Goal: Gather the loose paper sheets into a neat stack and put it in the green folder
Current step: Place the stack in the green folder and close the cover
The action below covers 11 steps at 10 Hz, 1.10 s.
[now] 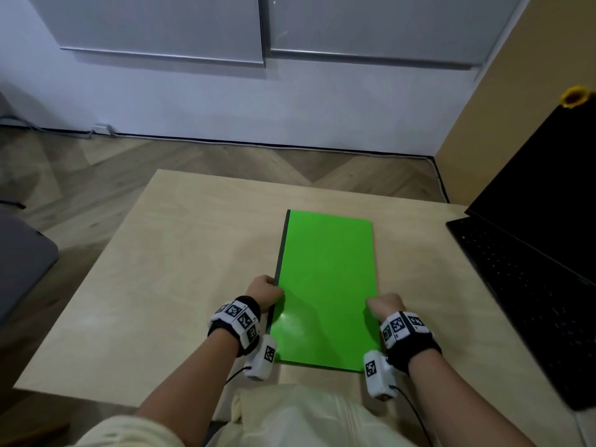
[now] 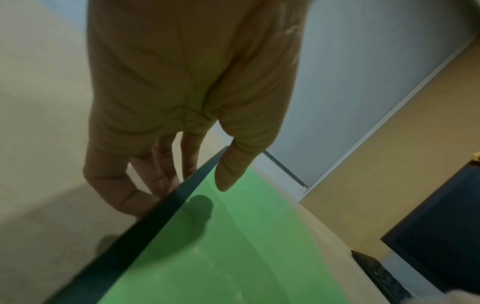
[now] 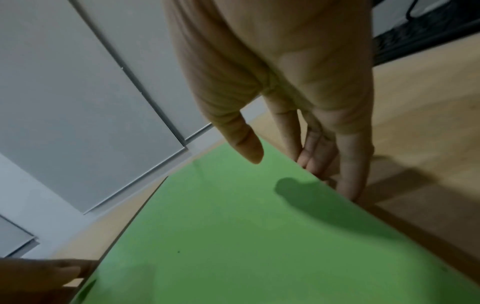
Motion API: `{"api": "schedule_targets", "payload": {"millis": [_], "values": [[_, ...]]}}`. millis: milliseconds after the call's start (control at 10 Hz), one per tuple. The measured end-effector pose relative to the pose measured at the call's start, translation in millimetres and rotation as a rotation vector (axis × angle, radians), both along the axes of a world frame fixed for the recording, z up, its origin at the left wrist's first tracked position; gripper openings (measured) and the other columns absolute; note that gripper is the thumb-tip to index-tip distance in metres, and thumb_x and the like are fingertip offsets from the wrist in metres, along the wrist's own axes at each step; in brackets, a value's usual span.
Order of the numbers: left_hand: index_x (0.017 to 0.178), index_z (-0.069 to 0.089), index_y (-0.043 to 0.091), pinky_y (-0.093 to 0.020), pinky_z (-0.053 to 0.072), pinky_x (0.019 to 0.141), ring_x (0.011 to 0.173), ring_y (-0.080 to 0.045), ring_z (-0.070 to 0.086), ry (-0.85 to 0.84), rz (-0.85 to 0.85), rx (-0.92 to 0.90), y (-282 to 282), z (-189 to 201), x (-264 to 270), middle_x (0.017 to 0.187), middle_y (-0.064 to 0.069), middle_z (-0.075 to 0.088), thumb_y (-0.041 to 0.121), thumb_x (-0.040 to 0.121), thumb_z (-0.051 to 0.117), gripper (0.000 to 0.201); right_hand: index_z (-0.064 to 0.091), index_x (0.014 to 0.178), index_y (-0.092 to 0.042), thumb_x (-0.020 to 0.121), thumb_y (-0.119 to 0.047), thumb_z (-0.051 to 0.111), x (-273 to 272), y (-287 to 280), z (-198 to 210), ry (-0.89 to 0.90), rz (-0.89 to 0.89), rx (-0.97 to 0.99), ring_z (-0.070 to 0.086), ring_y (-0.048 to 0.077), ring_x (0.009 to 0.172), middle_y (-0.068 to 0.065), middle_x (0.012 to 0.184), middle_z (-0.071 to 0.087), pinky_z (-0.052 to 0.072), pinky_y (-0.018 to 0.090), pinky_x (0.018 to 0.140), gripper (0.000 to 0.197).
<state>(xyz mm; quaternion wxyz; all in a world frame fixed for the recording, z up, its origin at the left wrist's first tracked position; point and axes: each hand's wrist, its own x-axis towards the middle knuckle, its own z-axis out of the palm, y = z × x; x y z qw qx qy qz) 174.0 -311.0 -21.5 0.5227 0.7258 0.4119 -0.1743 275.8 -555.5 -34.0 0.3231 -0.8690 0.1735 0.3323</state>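
Note:
The green folder (image 1: 325, 285) lies closed and flat on the wooden table (image 1: 161, 269), its dark spine on the left. My left hand (image 1: 264, 290) is at the spine near the front. In the left wrist view its fingers (image 2: 161, 185) reach down against the spine, and the thumb hovers just above the green cover (image 2: 233, 257). My right hand (image 1: 383, 304) is at the opposite long edge. There its fingers (image 3: 314, 164) touch the folder's edge (image 3: 246, 246), with the thumb raised off the cover. No loose paper sheets are visible.
An open black laptop (image 1: 532, 269) stands at the table's right side, close to the folder, with a yellow object (image 1: 574, 95) at its screen's top corner. A grey seat (image 1: 19, 262) is off the table's left edge. Bare tabletop lies left of the folder.

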Motion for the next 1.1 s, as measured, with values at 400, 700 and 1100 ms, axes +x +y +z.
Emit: {"api": "schedule_targets", "payload": {"millis": [400, 700, 1100], "values": [[0.118, 0.061, -0.010, -0.034, 0.053, 0.068, 0.075, -0.028, 0.060, -0.053, 0.168, 0.038, 88, -4, -18, 0.092, -0.019, 0.063, -0.001, 0.086, 0.051, 0.034, 0.061, 0.119, -0.001, 0.081, -0.017, 0.060, -1, 95, 9, 0.050, 0.169, 0.120, 0.052, 0.022, 0.085, 0.011, 0.098, 0.059, 0.051, 0.033, 0.081, 0.042], [0.121, 0.060, -0.008, -0.032, 0.048, 0.066, 0.074, -0.027, 0.059, -0.039, 0.076, -0.017, 120, -3, -13, 0.093, -0.019, 0.062, -0.002, 0.089, 0.049, 0.035, 0.059, 0.122, 0.001, 0.085, -0.014, 0.059, 8, 116, 12, 0.030, 0.111, 0.115, 0.060, 0.030, 0.106, 0.021, 0.128, 0.059, 0.048, 0.034, 0.093, 0.041], [0.134, 0.049, -0.002, -0.038, 0.051, 0.083, 0.099, -0.032, 0.060, -0.064, 0.063, -0.058, 139, -8, -23, 0.120, -0.023, 0.059, 0.002, 0.091, 0.049, 0.044, 0.060, 0.118, 0.005, 0.086, -0.011, 0.055, 1, 112, 16, -0.022, 0.105, 0.132, 0.059, 0.036, 0.115, 0.023, 0.125, 0.061, 0.048, 0.044, 0.099, 0.036]]}}
